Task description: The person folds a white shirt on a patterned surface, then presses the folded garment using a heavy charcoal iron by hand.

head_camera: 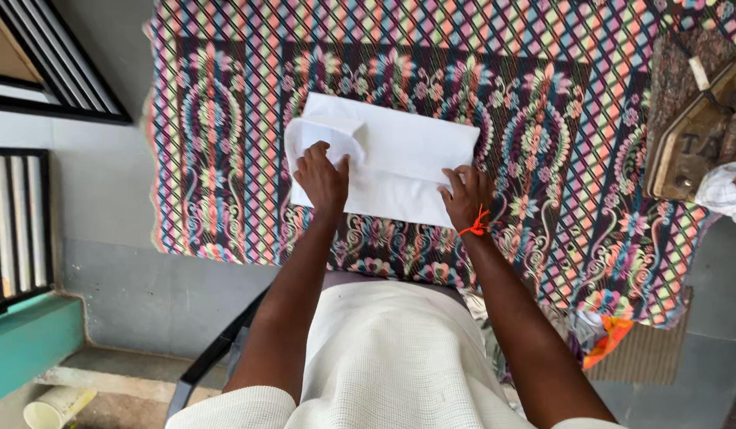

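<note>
Everything here is placed against the white folded cloth [400, 163], which lies flat near the middle of a patterned, many-coloured blanket [543, 103] spread over the work surface. Far to the left of the cloth, beyond the blanket's edge, a black-framed grille [18, 226] stands against the grey wall; below and left of the cloth, down on the floor, a pale cup [56, 407] lies on its side. The left hand [323, 179] rests on the cloth's left end, fingers curled and pinching a raised, loosely folded flap of the same fabric; the right hand [466, 196] presses on the cloth's lower right corner with fingers spread and nearly flat, gripping nothing; an orange thread [476, 227] circles that wrist. Well to the right of the cloth, at the blanket's far edge, sits a heavy metal iron [694, 143], with a crumpled white rag [724, 191] just beside it.
</note>
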